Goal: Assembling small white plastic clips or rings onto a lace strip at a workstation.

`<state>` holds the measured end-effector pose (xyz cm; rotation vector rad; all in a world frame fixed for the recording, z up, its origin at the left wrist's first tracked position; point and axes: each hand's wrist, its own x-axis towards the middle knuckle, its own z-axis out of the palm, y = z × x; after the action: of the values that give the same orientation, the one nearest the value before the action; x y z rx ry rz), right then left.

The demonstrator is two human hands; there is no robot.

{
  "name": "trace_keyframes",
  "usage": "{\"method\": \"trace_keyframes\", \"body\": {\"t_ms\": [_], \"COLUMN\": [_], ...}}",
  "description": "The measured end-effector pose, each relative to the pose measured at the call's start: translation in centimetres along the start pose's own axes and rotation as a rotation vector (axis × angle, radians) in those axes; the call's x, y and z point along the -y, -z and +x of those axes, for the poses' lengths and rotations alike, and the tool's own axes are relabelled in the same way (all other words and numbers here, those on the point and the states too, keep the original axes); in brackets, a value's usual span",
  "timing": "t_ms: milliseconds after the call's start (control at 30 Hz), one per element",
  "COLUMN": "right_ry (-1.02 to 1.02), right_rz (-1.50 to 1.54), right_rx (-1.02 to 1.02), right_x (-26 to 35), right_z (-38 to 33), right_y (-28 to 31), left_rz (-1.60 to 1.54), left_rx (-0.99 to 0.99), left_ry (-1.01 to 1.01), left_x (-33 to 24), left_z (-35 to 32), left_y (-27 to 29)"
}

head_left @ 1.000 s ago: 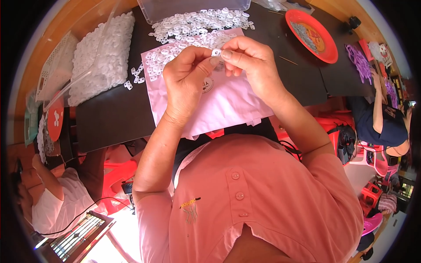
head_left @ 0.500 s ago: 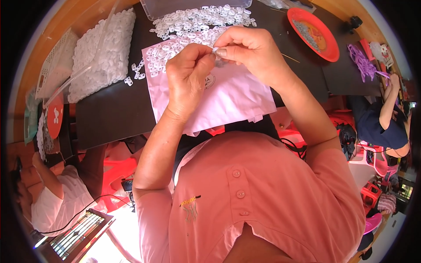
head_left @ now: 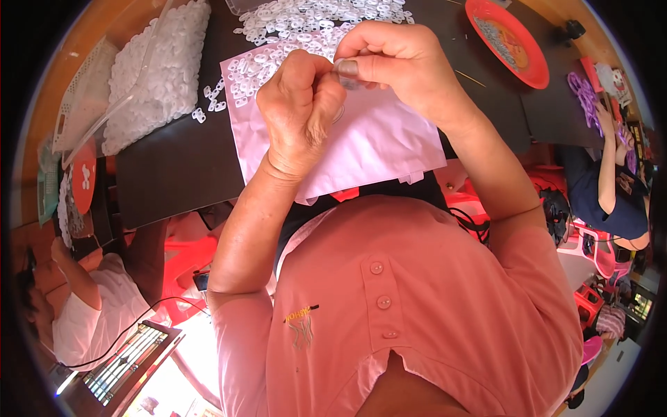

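Observation:
My left hand (head_left: 297, 104) and my right hand (head_left: 401, 69) meet above a pink cloth (head_left: 375, 142), thumbs and forefingers pinched together. Between the fingertips is a small white plastic piece, mostly covered by the fingers. Beyond and to the left of my hands, many loose white plastic pieces (head_left: 260, 73) with holes are spread over the cloth's far part. More white pieces (head_left: 323, 15) lie heaped on the dark table behind it.
A clear box packed with white pieces (head_left: 156, 76) stands at the left. At the far right is a red dish (head_left: 533, 66) holding small grey bits. A person (head_left: 611, 187) works with purple strips on the right; another person (head_left: 101, 306) sits at the left.
Both hands stay pinched together and sit slightly higher in the picture. The view has shifted a little. The person at the right has moved their arms among the purple strips.

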<state>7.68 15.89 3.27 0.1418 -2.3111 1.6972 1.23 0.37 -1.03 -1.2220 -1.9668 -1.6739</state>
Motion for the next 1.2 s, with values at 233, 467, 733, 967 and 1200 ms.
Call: {"method": "trace_keyframes", "body": {"t_ms": [233,467,733,967,1200], "right_ry": [-0.13,-0.242,-0.227,-0.16,-0.129], "right_rz": [0.193,0.337,0.254,0.231,0.197], "right_rx": [-0.037,-0.002,-0.037,-0.017,-0.002], "right_x": [-0.6,-0.7,-0.7,-0.3,-0.4], "right_z": [-0.1,0.4,0.1,0.2,0.4], "right_y": [-0.7,0.3,0.4,0.5,1.5], "left_rz": [-0.098,-0.384,-0.448,-0.529,-0.596], "left_rx": [-0.027,-0.087,-0.086,-0.058,-0.045], "left_ry": [0.1,0.437,0.533,0.532,0.56], "left_x": [-0.3,-0.8,-1.1,-0.9,-1.2], "left_z": [-0.1,0.5,0.7,0.7,0.9], "left_y": [0.3,0.3,0.3,0.2,0.3]}}
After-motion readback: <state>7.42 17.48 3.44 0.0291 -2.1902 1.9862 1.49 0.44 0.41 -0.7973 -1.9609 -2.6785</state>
